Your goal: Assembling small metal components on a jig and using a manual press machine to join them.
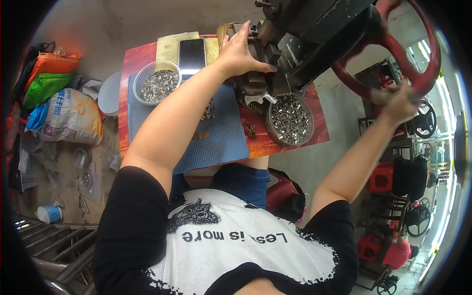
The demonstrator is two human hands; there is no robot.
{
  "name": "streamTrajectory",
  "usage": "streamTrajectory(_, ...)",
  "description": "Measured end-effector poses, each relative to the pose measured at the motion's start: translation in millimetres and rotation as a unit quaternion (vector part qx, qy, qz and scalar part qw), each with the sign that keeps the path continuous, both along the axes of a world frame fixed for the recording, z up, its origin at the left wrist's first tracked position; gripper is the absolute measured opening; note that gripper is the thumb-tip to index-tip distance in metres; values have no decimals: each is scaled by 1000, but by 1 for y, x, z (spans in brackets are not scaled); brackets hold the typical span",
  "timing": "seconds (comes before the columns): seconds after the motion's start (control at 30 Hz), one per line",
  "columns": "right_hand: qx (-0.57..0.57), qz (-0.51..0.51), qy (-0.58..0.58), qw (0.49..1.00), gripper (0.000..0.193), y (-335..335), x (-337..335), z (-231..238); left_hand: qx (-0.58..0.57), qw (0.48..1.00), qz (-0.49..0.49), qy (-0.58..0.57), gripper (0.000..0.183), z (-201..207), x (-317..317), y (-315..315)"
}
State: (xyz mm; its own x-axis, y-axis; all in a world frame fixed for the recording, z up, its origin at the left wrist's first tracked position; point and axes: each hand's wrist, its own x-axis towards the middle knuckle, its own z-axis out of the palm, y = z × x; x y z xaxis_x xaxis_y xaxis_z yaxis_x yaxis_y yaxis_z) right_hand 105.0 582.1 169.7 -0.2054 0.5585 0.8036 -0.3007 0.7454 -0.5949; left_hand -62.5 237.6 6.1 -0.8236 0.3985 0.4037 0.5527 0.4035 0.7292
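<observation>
A dark hand press [314, 49] with a red handwheel [432, 54] stands at the far right of the table. My left hand [241, 55] rests over the press's metal tooling block [253, 83], thumb and fingers spread; whether a small part lies under them is hidden. Slightly smeared by motion, my right hand [400, 104] is closed round the handle at the wheel's lower rim. Below the tooling sits a clear round tub [310, 129] full of small metal pieces. A second round tub [137, 88] of longer metal pieces stands left of my forearm.
Small metal parts [208, 112] lie on the blue mat [216, 147], partly behind my left arm. A dark-screened phone [191, 51] lies on a yellow cloth [167, 48]. Sacks [73, 118] and a white bucket [110, 93] are at the left. More wheeled presses [418, 219] line the right.
</observation>
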Motion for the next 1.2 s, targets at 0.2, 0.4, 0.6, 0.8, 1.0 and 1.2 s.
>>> streamTrajectory(0.2,-5,42,107,993,18,-26,-15,-25,15,999,19,-24,147,1,14,-1)
streamTrajectory(0.4,-46,39,109,992,26,-24,-17,-38,3,998,57,21,141,4,77,-11)
streamTrajectory(0.6,-20,40,163,986,36,-35,-24,-59,7,998,55,29,137,6,81,-11)
streamTrajectory(0.8,-91,-55,-45,993,61,-64,13,-108,63,973,11,223,132,28,97,-9)
streamTrajectory(1.0,-163,229,-404,871,44,-158,44,-131,14,966,-100,238,131,30,132,23)
streamTrajectory(1.2,-68,97,-483,867,36,-139,47,-155,-53,967,-79,235,126,34,144,18)
